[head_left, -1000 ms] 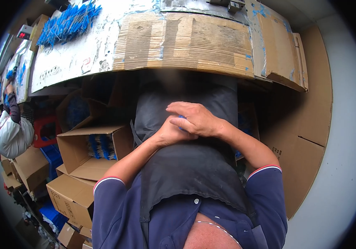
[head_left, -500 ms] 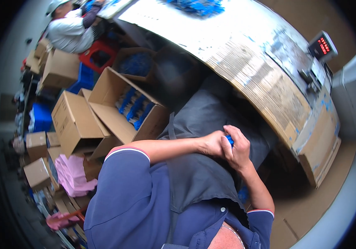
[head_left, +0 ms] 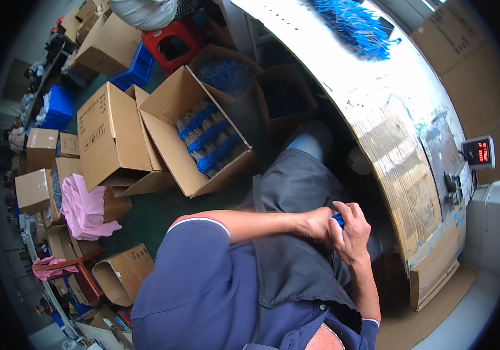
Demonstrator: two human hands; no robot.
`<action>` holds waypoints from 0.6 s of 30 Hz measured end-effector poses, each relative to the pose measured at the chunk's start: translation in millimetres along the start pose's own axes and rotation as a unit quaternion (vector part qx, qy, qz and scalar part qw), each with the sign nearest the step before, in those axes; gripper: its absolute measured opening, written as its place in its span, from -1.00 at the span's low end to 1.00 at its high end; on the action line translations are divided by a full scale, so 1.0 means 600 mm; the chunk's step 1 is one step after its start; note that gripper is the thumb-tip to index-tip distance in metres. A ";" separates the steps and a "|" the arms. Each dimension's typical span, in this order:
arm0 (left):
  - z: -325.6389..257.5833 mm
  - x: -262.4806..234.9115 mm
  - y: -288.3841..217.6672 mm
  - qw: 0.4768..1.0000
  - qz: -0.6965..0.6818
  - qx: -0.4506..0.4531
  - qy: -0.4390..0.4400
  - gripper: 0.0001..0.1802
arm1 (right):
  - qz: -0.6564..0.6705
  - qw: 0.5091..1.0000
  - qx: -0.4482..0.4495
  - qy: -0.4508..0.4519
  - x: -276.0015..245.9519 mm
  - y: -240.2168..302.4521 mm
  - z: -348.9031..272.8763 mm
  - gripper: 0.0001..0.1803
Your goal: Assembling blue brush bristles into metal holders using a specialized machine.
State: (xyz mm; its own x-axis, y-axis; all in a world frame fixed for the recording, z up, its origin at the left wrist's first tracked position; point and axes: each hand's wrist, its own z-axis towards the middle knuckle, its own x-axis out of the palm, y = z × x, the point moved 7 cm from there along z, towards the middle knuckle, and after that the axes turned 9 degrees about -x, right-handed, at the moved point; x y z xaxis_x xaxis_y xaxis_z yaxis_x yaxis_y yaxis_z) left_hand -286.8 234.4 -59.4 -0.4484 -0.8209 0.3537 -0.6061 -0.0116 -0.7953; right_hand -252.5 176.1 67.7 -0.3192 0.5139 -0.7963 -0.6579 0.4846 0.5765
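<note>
Over the dark apron on my lap, my left hand [head_left: 315, 225] and my right hand [head_left: 353, 233] are pressed together. Between them peeks a small blue bundle [head_left: 338, 219], mostly covered by my fingers. My right hand curls round it with thumb and fingers bent. My left hand is closed against it from the other side, its fingers largely hidden. A heap of thin blue strands [head_left: 358, 29] lies on the white tabletop [head_left: 325, 67]. To my left, an open carton [head_left: 171, 140] holds rows of blue-and-grey bundles [head_left: 206, 137].
A corrugated cardboard sheet [head_left: 395, 169] covers the table's near part, beside a scale display [head_left: 479, 153] with red digits. Two open boxes of blue material, one a carton [head_left: 288, 73], stand beneath the table. A red stool [head_left: 171, 44], blue crates and stacked cartons [head_left: 98, 128] are at left.
My view has swung left and downward, so the scene shifts across the picture. Both hands stay together round the blue bundle. The co-worker at upper left is now mostly cut off.
</note>
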 end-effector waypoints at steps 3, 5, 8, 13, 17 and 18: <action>0.004 -0.015 -0.003 0.999 0.028 -0.015 0.041 -0.67 | 0.057 0.998 0.005 0.014 0.015 0.006 0.032 -0.58; -0.013 -0.028 -0.028 0.982 -0.040 0.183 0.022 -0.67 | 0.074 0.996 0.023 0.050 0.050 0.000 0.038 -0.58; -0.001 -0.032 0.007 0.980 -0.156 0.070 0.101 -0.63 | 0.109 0.985 0.070 0.113 0.078 -0.018 0.055 -0.56; 0.027 -0.043 0.030 0.966 -0.223 0.113 0.061 -0.72 | 0.148 0.964 0.062 0.210 0.097 -0.015 0.104 -0.49; -0.010 -0.073 -0.022 0.986 -0.130 0.099 0.028 -0.69 | 0.072 0.975 0.026 0.208 0.075 -0.001 0.128 -0.36; -0.031 -0.083 -0.039 0.990 -0.116 0.059 0.062 -0.63 | 0.054 0.980 0.006 0.191 0.069 -0.003 0.127 -0.39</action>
State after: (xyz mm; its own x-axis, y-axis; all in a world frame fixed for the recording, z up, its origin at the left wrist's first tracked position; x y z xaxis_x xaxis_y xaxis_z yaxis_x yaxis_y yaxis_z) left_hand -262.7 286.1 -49.0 -0.3874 -0.7118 0.5859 -0.6247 -0.2647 -0.7347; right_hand -212.5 250.6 47.5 -0.6206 0.2609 -0.7395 -0.5992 0.4505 0.6618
